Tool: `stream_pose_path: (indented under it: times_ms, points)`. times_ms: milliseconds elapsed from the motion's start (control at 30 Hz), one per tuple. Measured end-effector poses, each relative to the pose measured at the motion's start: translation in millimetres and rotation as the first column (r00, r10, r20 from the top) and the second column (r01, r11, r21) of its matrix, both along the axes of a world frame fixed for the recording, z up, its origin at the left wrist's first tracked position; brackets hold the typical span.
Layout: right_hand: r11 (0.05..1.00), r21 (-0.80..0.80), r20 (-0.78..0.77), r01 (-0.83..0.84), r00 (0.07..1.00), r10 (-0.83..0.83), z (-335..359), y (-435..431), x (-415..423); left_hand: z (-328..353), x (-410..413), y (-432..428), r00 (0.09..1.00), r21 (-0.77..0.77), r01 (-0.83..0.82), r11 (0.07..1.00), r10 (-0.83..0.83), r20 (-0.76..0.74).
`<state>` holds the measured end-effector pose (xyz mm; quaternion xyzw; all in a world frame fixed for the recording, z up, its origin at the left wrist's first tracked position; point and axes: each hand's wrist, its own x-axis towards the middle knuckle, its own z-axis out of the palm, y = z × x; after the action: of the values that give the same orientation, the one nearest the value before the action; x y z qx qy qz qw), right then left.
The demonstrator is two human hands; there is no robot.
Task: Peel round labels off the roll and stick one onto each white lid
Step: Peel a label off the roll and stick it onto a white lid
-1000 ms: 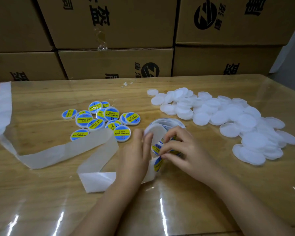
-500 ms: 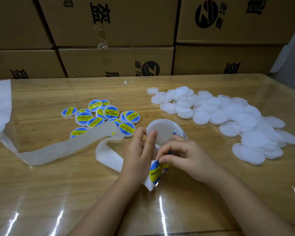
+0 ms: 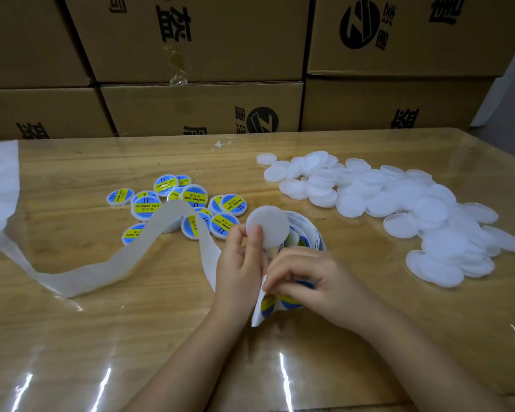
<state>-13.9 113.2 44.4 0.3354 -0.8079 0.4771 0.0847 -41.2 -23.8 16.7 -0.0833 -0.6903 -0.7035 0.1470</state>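
Observation:
My left hand (image 3: pixel 241 269) pinches a bare white lid (image 3: pixel 269 228) upright between thumb and fingers, and also holds the backing strip below it. My right hand (image 3: pixel 312 281) pinches a blue and yellow round label (image 3: pixel 292 301) at the strip's edge, just in front of the label roll (image 3: pixel 305 237), which is mostly hidden behind both hands. A heap of plain white lids (image 3: pixel 399 203) lies to the right. A cluster of labelled lids (image 3: pixel 191 203) lies to the left of the hands.
The spent backing strip (image 3: pixel 81 272) loops across the left of the wooden table (image 3: pixel 369 337), under a glossy clear cover. Stacked cardboard boxes (image 3: pixel 202 111) wall off the far edge.
My left hand has raised the white lid higher and the backing strip has been drawn further out. My right hand has slid toward me along the strip, lifting a label.

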Motion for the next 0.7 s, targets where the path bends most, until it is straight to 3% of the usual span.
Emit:
stream_pose_path:
  times_ms: [300, 467, 700]
  points:
    - [0.949, -0.282, 0.205, 0.143, 0.975, -0.086, 17.1, 20.1, -3.3, -8.2, -8.4, -7.7, 0.991, -0.026, -0.04, 0.999, 0.043, 0.126]
    - [0.768, -0.558, 0.365, 0.314, 0.924, -0.112, 20.6, 32.3, -11.6, -6.7, -5.7, -8.8, 0.982, 0.045, 0.077, 0.996, -0.084, 0.172]
    - [0.752, -0.442, 0.417, 0.489, 0.854, -0.311, 8.0, 27.5, -20.3, -3.4, -2.0, -5.4, 0.972, 0.076, 0.174, 0.982, -0.183, 0.15]
